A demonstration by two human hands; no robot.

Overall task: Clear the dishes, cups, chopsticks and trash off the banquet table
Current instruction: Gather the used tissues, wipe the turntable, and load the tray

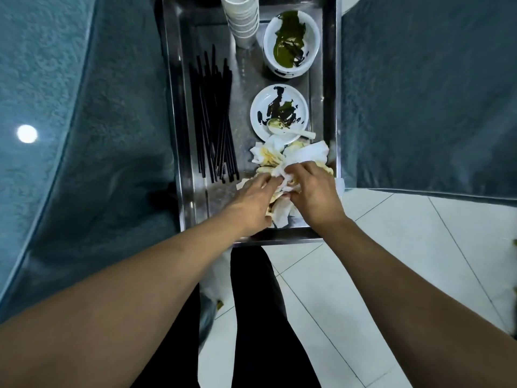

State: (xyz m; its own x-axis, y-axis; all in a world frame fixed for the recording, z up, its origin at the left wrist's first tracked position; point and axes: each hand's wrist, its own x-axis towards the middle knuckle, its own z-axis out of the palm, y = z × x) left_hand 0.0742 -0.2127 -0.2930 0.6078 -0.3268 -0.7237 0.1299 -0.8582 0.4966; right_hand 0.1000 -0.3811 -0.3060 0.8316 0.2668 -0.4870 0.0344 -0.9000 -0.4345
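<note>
A steel tray (190, 197) lies between two blue-clothed tables. At its near right end sits a heap of stained white napkins (296, 155). My left hand (251, 203) and my right hand (316, 191) are both on the heap, fingers curled into the paper. Black chopsticks (215, 124) lie bundled along the tray's left side. A small white plate (279, 110) with dark sauce carries a white spoon (291, 130). Beyond it stands a white bowl (291, 43) with green leftovers, next to a stack of paper cups (243, 18).
Blue cloth covers the table on the left (70, 135) under a glass top, and another table on the right (433, 93). White floor tiles (405, 247) lie to the right below. My dark trousers (257, 317) are under the tray's near edge.
</note>
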